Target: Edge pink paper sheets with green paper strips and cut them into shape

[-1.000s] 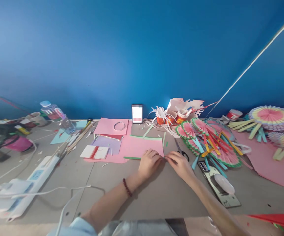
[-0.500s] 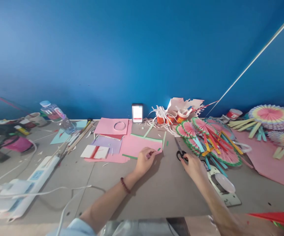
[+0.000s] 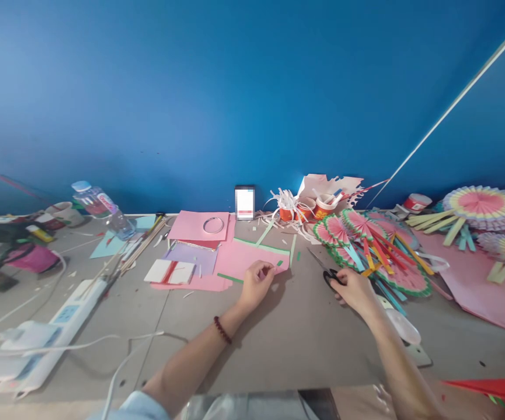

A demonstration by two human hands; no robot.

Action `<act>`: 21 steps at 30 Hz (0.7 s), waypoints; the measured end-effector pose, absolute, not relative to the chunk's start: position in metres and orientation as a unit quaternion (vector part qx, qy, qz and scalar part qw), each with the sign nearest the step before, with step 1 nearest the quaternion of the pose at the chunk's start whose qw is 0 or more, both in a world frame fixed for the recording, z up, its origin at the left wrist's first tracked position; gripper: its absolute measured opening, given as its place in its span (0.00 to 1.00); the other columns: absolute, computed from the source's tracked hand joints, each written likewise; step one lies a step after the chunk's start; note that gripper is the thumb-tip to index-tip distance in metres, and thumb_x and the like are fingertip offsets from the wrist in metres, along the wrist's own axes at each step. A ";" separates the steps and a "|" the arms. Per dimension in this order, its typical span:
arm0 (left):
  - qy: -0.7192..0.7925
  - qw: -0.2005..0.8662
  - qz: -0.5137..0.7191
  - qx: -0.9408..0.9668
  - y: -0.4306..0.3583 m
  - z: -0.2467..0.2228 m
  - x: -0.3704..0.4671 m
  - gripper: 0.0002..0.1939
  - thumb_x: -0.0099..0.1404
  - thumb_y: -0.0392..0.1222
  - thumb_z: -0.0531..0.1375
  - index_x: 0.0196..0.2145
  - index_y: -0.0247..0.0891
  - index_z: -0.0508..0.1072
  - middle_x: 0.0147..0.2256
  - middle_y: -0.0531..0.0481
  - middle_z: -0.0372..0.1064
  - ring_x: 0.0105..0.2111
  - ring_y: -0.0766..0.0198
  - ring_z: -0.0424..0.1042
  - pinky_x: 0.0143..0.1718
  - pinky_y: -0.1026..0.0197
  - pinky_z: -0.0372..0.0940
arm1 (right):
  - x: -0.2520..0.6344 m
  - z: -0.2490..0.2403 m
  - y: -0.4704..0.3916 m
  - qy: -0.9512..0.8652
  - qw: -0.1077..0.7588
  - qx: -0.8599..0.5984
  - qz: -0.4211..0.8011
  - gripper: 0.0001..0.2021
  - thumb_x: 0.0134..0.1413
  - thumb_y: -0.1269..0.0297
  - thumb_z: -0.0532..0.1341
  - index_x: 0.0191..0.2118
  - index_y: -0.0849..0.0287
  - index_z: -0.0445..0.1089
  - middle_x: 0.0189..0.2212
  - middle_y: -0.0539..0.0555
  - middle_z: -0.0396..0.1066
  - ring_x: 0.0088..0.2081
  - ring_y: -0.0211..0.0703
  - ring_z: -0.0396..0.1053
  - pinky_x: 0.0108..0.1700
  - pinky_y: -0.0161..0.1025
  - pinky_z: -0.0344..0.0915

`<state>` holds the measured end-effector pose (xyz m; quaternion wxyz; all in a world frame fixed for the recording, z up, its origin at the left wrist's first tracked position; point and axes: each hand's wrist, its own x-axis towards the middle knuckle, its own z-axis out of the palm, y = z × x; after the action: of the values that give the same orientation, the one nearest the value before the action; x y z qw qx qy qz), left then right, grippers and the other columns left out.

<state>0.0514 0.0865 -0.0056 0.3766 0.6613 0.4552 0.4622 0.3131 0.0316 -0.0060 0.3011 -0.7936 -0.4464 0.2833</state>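
Observation:
My left hand (image 3: 257,284) pinches the lower right edge of a pink sheet with a green border (image 3: 252,256), which lies on the grey table. My right hand (image 3: 354,290) is closed on the black handles of a pair of scissors (image 3: 331,276), whose blades point up and to the left. A small green scrap (image 3: 280,263) rests on the pink sheet near my left fingertips. Fan-shaped pleated paper pieces (image 3: 361,227) with coloured strips lie beyond my right hand.
A phone (image 3: 244,203) leans on the blue wall. Red cups (image 3: 324,206) stand right of it. At the left are a plastic bottle (image 3: 103,204), thin sticks (image 3: 142,245) and a white power strip (image 3: 59,332). A silver ring (image 3: 213,224) sits on pink paper.
My right hand has moved right with the scissors, away from the pink sheet. My left hand stays at the sheet's edge, its fingers slightly shifted.

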 end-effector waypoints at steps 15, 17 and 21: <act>0.437 0.440 0.461 0.634 0.089 -0.003 0.048 0.10 0.60 0.44 0.56 0.25 0.37 0.71 0.26 0.52 0.67 0.25 0.67 0.61 0.28 0.64 0.56 | 0.257 -0.004 0.015 -0.538 0.299 -0.638 0.463 0.18 0.39 0.50 0.66 0.30 0.58 0.65 0.22 0.46 0.65 0.22 0.33 0.61 0.21 0.29 0.56; 0.424 0.444 0.460 0.641 0.090 -0.003 0.047 0.11 0.60 0.45 0.56 0.25 0.37 0.72 0.26 0.51 0.68 0.25 0.67 0.62 0.28 0.64 0.56 | 0.255 0.000 0.015 -0.567 0.283 -0.632 0.446 0.17 0.40 0.50 0.64 0.29 0.58 0.66 0.21 0.46 0.65 0.23 0.35 0.62 0.25 0.30 0.57; 0.414 0.446 0.455 0.650 0.089 -0.004 0.047 0.11 0.61 0.45 0.56 0.27 0.37 0.73 0.28 0.49 0.70 0.27 0.66 0.64 0.29 0.64 0.58 | 0.250 0.010 0.012 -0.586 0.269 -0.638 0.420 0.15 0.42 0.50 0.63 0.28 0.58 0.66 0.20 0.46 0.64 0.22 0.35 0.60 0.24 0.31 0.55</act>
<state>0.0474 0.0892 -0.0036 0.4462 0.6503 0.4136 0.4549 0.2496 0.0123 0.0101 0.2694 -0.6385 -0.5858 0.4203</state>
